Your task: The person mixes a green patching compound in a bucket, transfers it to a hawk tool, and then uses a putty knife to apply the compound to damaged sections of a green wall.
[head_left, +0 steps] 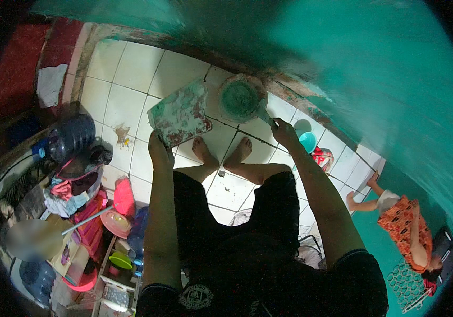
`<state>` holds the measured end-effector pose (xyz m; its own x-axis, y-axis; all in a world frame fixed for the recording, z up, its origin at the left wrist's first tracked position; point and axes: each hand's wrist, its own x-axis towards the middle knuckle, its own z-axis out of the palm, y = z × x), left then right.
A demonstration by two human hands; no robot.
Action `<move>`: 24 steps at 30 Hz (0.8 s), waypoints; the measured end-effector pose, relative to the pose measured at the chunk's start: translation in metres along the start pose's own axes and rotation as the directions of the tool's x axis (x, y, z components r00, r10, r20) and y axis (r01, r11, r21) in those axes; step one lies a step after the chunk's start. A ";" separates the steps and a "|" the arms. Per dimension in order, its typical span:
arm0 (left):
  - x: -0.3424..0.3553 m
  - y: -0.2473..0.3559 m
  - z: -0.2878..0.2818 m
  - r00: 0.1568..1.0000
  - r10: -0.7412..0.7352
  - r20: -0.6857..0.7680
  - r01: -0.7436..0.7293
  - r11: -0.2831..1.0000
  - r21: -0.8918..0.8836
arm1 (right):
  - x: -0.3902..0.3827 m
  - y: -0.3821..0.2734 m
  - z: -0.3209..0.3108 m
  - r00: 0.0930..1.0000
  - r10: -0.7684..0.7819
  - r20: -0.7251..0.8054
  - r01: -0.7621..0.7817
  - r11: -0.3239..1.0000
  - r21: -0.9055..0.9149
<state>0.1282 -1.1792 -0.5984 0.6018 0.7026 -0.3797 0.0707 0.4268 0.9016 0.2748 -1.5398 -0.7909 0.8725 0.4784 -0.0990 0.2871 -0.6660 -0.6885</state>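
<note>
I watch the left hand (pixel 159 150) pinch a smeared board (pixel 181 112). The right hand (pixel 285 133) grips a tool (pixel 265 114) at the bucket's (pixel 260 89) rim.

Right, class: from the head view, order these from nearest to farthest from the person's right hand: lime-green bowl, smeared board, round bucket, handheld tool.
1. Handheld tool: gripped in the right hand.
2. Round bucket: on the floor, ahead and to the left.
3. Smeared board: farther left, in the left hand.
4. Lime-green bowl: lower left, among the clutter.
</note>
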 end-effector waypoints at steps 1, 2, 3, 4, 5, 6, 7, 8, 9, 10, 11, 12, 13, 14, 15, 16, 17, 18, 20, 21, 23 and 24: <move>0.018 -0.007 0.006 0.999 0.003 0.049 -0.004 1.000 0.021 | 0.012 0.005 0.015 0.999 -0.032 -0.033 0.032 0.999 -0.005; 0.036 -0.020 0.009 0.996 0.011 0.091 -0.014 0.999 0.035 | 0.024 0.012 0.034 0.994 -0.067 -0.080 0.066 0.998 -0.018; 0.051 -0.033 0.013 0.997 -0.006 0.080 0.004 0.999 0.034 | 0.033 0.020 0.051 0.994 -0.061 -0.096 0.056 0.997 -0.052; 0.068 -0.047 0.015 0.997 -0.018 0.073 0.016 0.999 0.027 | 0.045 0.026 0.067 0.998 -0.036 0.049 0.044 0.981 -0.187; 0.085 -0.065 0.017 0.995 -0.016 0.094 0.017 1.000 -0.017 | 0.055 0.035 0.083 0.998 -0.023 0.066 0.036 0.981 -0.191; 0.098 -0.084 0.017 0.994 -0.038 0.101 0.038 0.999 -0.003 | 0.063 0.044 0.099 0.993 0.033 0.113 -0.006 0.972 -0.234; 0.115 -0.106 0.018 0.997 -0.068 0.040 0.069 0.997 -0.017 | 0.073 0.052 0.115 0.984 0.090 0.155 -0.044 0.960 -0.277; 0.132 -0.129 0.021 0.994 -0.107 -0.001 0.107 0.992 -0.074 | 0.082 0.063 0.129 0.964 0.135 0.227 -0.073 0.961 -0.265; 0.148 -0.151 0.022 0.989 -0.147 -0.032 0.141 0.981 -0.131 | 0.092 0.071 0.144 0.973 0.085 0.216 -0.013 0.949 -0.314; 0.157 -0.173 0.019 0.999 -0.012 0.034 0.006 0.984 0.180 | 0.102 0.076 0.158 0.978 0.034 0.208 0.045 0.930 -0.364; 0.166 -0.194 0.018 0.982 0.145 0.124 -0.180 0.920 0.347 | 0.109 0.080 0.168 0.968 0.065 0.243 0.049 0.898 -0.436; 0.171 -0.217 0.019 0.977 0.172 0.125 -0.209 0.882 0.422 | 0.113 0.083 0.173 0.973 0.031 0.228 0.062 0.918 -0.392; 0.181 -0.236 0.026 1.000 0.000 0.022 -0.004 0.982 0.189 | 0.118 0.082 0.176 0.967 0.075 0.242 0.021 0.929 -0.370; 0.189 -0.254 0.033 0.982 -0.172 -0.082 0.164 0.982 -0.090 | 0.120 0.080 0.176 0.959 0.118 0.258 -0.021 0.938 -0.347; 0.192 -0.265 0.038 0.981 -0.183 -0.067 0.181 0.983 -0.039 | 0.121 0.074 0.174 0.965 0.039 0.258 0.071 0.912 -0.403; 0.193 -0.275 0.042 0.980 -0.193 -0.053 0.194 0.981 0.009 | 0.121 0.067 0.170 0.964 -0.041 0.263 0.163 0.874 -0.458; 0.192 -0.283 0.046 0.976 -0.210 -0.059 0.214 0.975 0.060 | 0.119 0.059 0.166 0.941 -0.121 0.316 0.272 0.827 -0.492; 0.189 -0.289 0.050 0.969 -0.238 -0.071 0.234 0.971 -0.057 | 0.117 0.051 0.159 0.934 -0.099 0.343 0.274 0.816 -0.510; 0.186 -0.296 0.060 0.946 -0.307 -0.104 0.269 0.923 -0.277 | 0.115 0.035 0.152 0.914 -0.033 0.405 0.278 0.779 -0.562; 0.185 -0.297 0.063 0.970 -0.239 -0.040 0.219 0.936 -0.277 | 0.115 0.030 0.149 0.888 -0.056 0.456 0.325 0.779 -0.536; 0.181 -0.299 0.066 0.984 -0.176 0.032 0.178 0.950 -0.255 | 0.112 0.022 0.149 0.890 -0.065 0.452 0.343 0.747 -0.569; 0.181 -0.301 0.066 0.987 -0.156 0.034 0.159 0.958 -0.239 | 0.111 0.023 0.149 0.894 -0.072 0.441 0.345 0.740 -0.578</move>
<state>0.2681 -1.2183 -0.9245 0.6103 0.6077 -0.5082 -0.0265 0.6568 0.7536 0.3195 -1.4166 -0.9245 0.5852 0.7285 -0.3562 0.7415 -0.6585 -0.1285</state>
